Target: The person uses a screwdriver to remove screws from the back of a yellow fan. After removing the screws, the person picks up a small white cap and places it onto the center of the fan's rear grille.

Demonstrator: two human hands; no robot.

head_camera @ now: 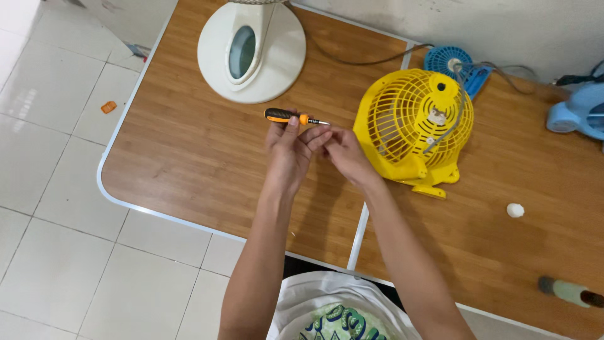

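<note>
The left hand point(286, 145) grips a small screwdriver point(294, 116) with a black and orange handle, held level above the wooden worktop point(189, 145). The right hand point(343, 151) meets it, fingertips pinched together near the screwdriver's tip; whether they hold anything is too small to tell. Just beside the right hand a yellow fan cage point(412, 129) lies on the worktop with a grey cord across it. Behind it sit a blue fan part point(450, 63) and a white round fan base point(251, 50). A small white knob point(515, 210) lies well apart, to the right.
</note>
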